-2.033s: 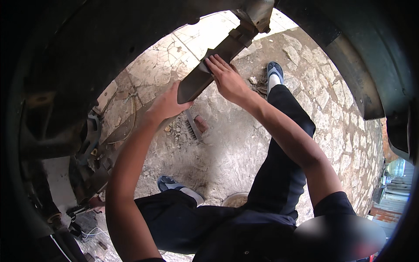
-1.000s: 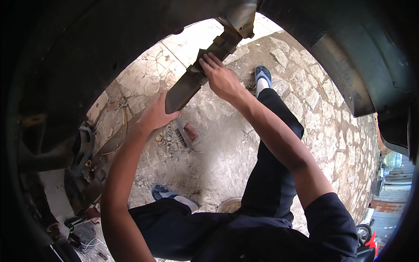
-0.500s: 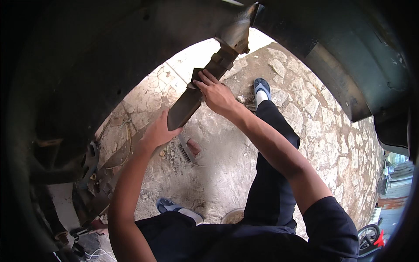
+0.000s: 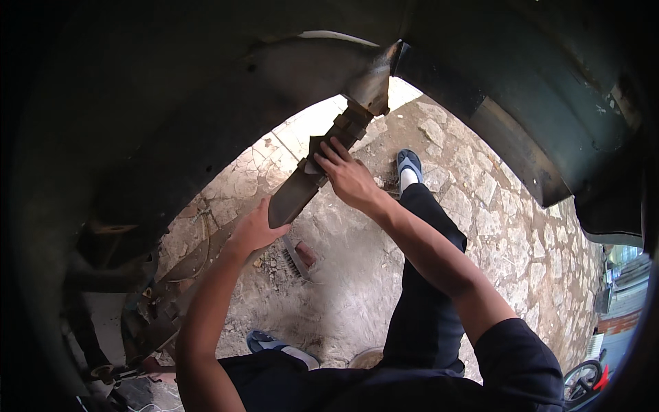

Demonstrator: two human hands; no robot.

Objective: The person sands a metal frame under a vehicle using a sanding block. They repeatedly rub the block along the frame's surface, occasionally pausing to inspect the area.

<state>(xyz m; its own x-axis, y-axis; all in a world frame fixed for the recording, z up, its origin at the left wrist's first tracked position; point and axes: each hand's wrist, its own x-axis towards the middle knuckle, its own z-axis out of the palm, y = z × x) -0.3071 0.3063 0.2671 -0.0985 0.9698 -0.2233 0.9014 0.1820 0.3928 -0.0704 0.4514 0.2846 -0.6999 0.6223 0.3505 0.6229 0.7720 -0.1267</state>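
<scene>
A dark metal beam slants from lower left up to a worn metal bracket under a large dark curved panel. My left hand wraps the beam's lower end, thumb across its near side. Farther up, my right hand reaches over the beam from the right. Its fingers press on a small dark metal plate that sticks out past the beam's left edge. The fingers and palm hide part of this plate, and the left fingertips are out of sight behind the beam.
A wire brush lies on the dusty ground beside a reddish-brown fragment. Another dark panel overhangs the right side. Dark metal parts crowd the lower left. Stone paving spreads to the right, and a bowl rim shows near my body.
The beam, panels and both hands sit lower in the picture, as the view has tilted upward. Both hands keep their places on the beam, and the right fingers look a little more spread.
</scene>
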